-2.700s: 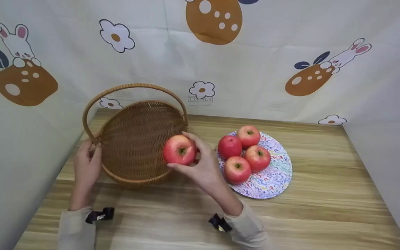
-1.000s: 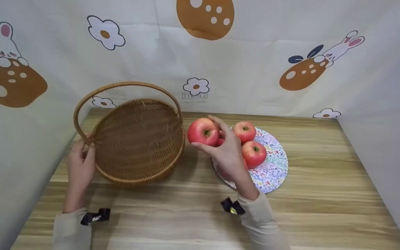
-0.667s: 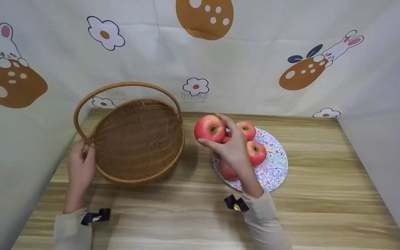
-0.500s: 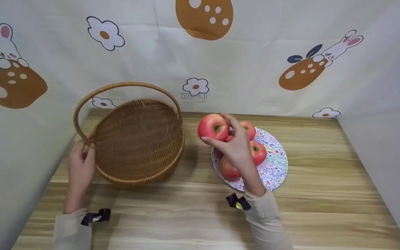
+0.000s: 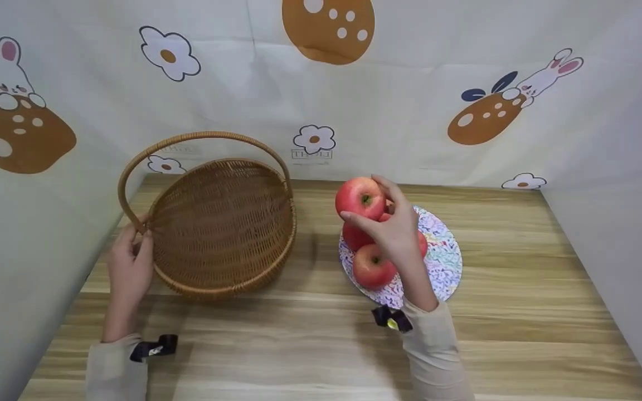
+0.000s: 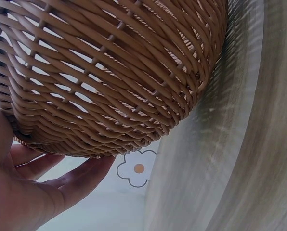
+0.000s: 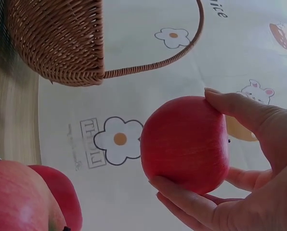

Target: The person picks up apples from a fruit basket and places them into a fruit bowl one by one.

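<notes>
My right hand (image 5: 396,228) grips a red apple (image 5: 360,197) between thumb and fingers, held up over the far left edge of a speckled round plate (image 5: 443,273). In the right wrist view the same apple (image 7: 187,144) is clear of the other apples. Several more red apples rest on the plate, one of them (image 5: 374,267) at its near left; my hand partly hides the others. My left hand (image 5: 131,267) holds the wicker basket (image 5: 220,228) at its left rim, by the foot of the handle. From the left wrist, fingers (image 6: 81,185) touch the basket's woven side (image 6: 110,82).
The basket's arched handle (image 5: 204,135) stands upright, and no fruit shows inside. A wood-grain table (image 5: 276,345) lies under everything. A printed cloth (image 5: 410,111) with rabbits and flowers closes off the back and both sides.
My right hand has carried the apple from the basket's right edge rightward and away, to above the plate. My left hand keeps its hold on the basket; the head view shifted slightly.
</notes>
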Available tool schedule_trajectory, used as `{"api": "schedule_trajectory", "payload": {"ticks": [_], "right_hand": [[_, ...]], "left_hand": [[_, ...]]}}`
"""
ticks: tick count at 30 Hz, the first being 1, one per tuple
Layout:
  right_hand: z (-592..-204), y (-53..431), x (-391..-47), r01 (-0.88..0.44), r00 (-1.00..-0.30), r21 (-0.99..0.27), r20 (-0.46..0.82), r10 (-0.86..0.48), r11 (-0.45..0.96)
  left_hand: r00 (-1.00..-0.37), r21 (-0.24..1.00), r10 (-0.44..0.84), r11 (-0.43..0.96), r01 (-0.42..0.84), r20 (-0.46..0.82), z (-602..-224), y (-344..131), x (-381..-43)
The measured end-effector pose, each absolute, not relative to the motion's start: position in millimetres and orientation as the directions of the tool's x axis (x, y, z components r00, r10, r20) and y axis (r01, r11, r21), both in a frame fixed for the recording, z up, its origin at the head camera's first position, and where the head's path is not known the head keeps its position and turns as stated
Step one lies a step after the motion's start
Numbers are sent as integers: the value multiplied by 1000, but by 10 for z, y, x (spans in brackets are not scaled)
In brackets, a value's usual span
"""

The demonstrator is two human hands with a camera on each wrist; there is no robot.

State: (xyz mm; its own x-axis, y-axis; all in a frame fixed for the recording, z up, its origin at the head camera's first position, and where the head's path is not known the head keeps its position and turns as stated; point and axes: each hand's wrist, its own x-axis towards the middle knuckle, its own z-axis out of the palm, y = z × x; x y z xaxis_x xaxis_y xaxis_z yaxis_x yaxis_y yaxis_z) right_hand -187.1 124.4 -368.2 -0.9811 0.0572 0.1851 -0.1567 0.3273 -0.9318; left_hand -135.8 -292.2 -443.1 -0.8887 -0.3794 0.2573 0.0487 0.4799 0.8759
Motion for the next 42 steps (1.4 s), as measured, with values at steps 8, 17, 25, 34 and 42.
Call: {"api": "schedule_trajectory", "payload": {"ticks": [8, 17, 25, 34, 42], "right_hand": [[-3684, 1325, -1892, -122, -985, -949, 151, 80, 289], [-3712, 1420, -1947, -101, -986, -949, 135, 96, 298], [-3707, 1549, -1997, -55, -986, -952, 99, 133, 300], [-3730, 1668, -2041, -54, -977, -950, 113, 180, 307], [-3764, 1765, -2075, -49, -974, -944, 117, 192, 325]], "left_hand": [[-890, 874, -376, 485, 46, 256, -4418, -2919, -1358], [-894, 879, -379, 476, 35, 240, -4419, -2919, -1364], [-896, 891, -372, 451, 55, 244, -4434, -2921, -1359], [-896, 894, -366, 444, 70, 252, -4436, -2919, -1358], [-898, 891, -365, 450, 61, 246, -4433, -2931, -1352]]}}
